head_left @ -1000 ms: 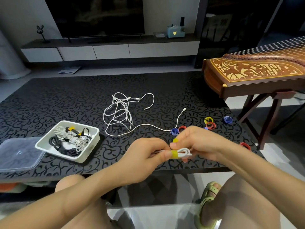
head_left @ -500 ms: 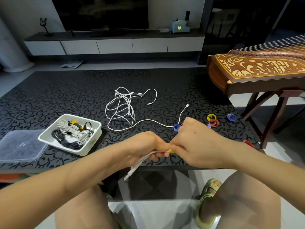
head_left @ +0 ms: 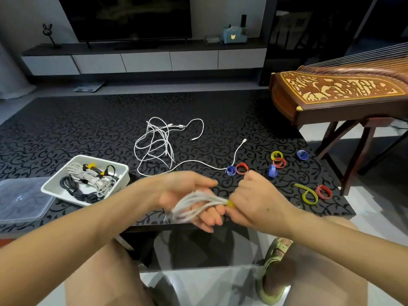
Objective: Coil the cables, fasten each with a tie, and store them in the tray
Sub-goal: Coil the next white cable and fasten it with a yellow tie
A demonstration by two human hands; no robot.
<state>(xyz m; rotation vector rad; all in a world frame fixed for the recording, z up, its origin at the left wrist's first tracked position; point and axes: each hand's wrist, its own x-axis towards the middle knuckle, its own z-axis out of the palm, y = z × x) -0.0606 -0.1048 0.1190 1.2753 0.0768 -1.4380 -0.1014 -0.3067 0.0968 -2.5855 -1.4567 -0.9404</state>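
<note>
1. A clear lid [head_left: 22,199] lay at the far left of the surface [head_left: 66,129], just beside the tray [head_left: 123,173]. It was probably set aside so the tray stayed open for filling.
2. Inside the tray sat tied bundles [head_left: 92,180], white and black, so part of the job looked done.
3. Loose white cables [head_left: 159,142] sprawled in a tangle mid-surface, beyond the hands and untied, waiting their turn.
4. The left hand [head_left: 187,195] was turned palm up, its fingers [head_left: 212,217] fairly straight and spread rather than clenched, though blur softened them. The coiled cable [head_left: 196,204] lay across them over the near edge of the surface. The hand seemed to serve as a cradle, keeping the loops together.
5. The right hand [head_left: 258,202] had its fingers curled, pinching the yellow tie [head_left: 230,204] at the coil's right end. By my reading, it held there to cinch the tie round the gathered loops.
6. Spare ties [head_left: 241,168], mostly rolled into coloured rings, lay scattered at the right, near the working hand and likely kept in easy reach.
</note>
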